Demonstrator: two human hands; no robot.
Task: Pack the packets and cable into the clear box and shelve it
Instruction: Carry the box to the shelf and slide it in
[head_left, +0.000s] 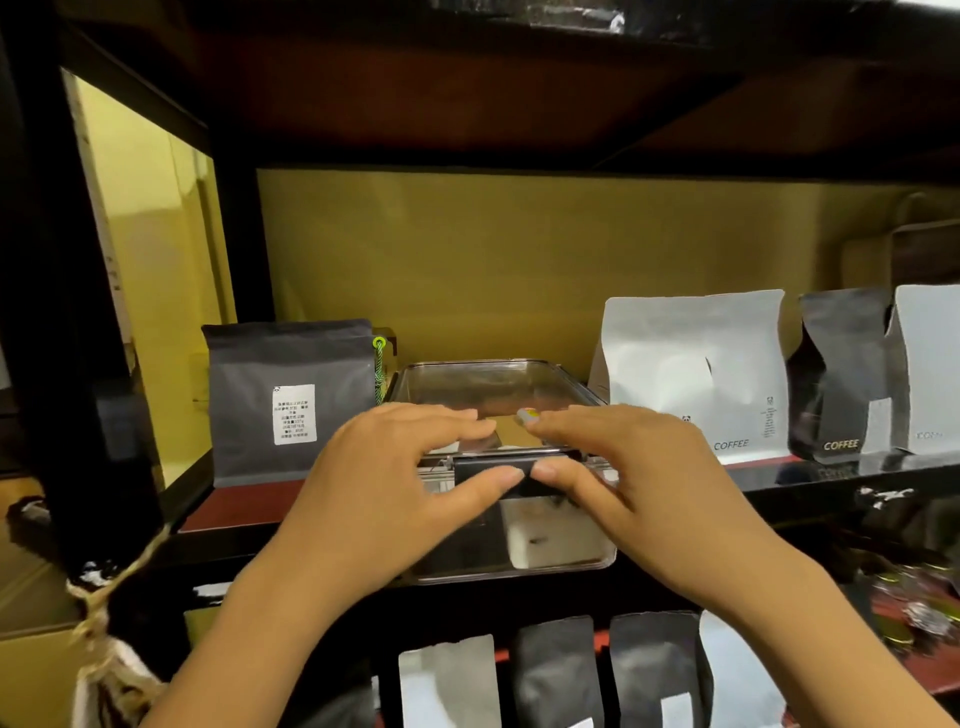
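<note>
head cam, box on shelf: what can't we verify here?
- Clear box contents: head view, lid glare and both hands hide them.
- Black latch: closed or open unclear, thumbs of left hand and right hand cover it.
- Dark bag label: too small.

My hands (395, 467) (628, 467) hide the box's (498, 384) front & most of its latch (493, 465). Contents blurred. Lower bags (556, 670) cut off at the bottom edge.

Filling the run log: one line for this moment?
clear box on shelf | left hand, right hand on black latch
</note>
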